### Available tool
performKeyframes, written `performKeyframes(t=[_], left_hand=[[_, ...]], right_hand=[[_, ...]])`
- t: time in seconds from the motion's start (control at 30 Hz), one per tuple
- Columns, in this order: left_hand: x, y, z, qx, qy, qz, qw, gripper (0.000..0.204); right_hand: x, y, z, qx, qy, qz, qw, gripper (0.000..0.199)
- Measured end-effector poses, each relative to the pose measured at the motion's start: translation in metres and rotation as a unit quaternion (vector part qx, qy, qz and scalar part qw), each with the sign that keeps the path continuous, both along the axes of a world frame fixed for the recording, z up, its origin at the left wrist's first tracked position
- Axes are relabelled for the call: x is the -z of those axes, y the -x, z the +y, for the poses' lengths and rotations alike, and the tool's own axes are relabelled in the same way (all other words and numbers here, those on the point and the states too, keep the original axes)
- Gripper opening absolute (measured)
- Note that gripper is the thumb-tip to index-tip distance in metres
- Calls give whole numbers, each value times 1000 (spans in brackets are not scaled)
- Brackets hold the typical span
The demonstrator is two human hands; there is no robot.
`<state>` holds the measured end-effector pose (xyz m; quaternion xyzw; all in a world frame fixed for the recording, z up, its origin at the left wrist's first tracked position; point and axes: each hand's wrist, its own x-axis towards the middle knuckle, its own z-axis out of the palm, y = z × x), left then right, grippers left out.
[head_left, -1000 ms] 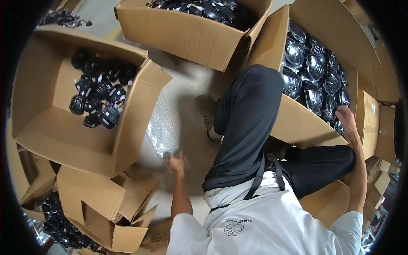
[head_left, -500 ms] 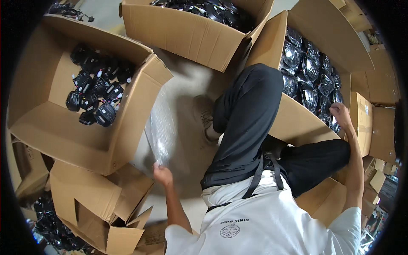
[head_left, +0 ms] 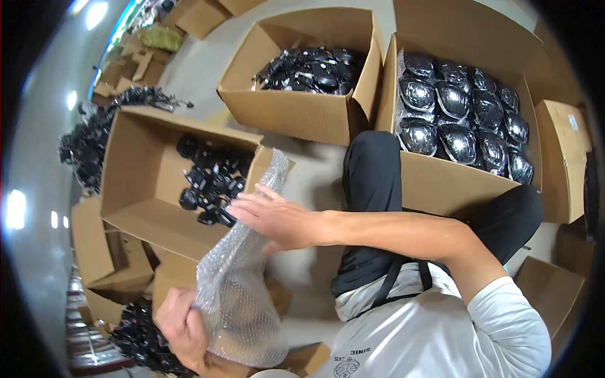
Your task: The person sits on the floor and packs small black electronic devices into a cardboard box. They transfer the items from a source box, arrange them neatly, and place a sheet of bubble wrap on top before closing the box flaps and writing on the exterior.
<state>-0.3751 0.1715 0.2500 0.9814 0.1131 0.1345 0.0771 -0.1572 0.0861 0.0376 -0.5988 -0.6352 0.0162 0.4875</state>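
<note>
2 hands [head_left: 183,327] [head_left: 277,217], clear bubble-wrap bag [head_left: 236,296], probably gripped

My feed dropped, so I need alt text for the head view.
Both hands work a sheet of bubble wrap: the left hand grips its lower edge and the right hand lies open against it. Open cardboard boxes of black parts surround the seated person.
</note>
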Motion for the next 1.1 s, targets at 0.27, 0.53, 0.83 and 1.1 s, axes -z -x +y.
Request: performKeyframes(t=[0.27,0.53,0.83,1.1], left_hand=[[-41,-78,47,18,-75,-64,995,17],[-35,-269,101,186,-107,-127,969,9],[-48,-437,-39,303,-190,-476,803,18],[203,-487,-119,503,-121,-59,854,28]], right_hand=[[18,-126,-21,83,17,27,996,25],[-70,-277,-162,56,250,85,963,26],[-262,-298,-442,627,12,-483,611,41],[-2,-230,-556,550,294,-321,713,35]])
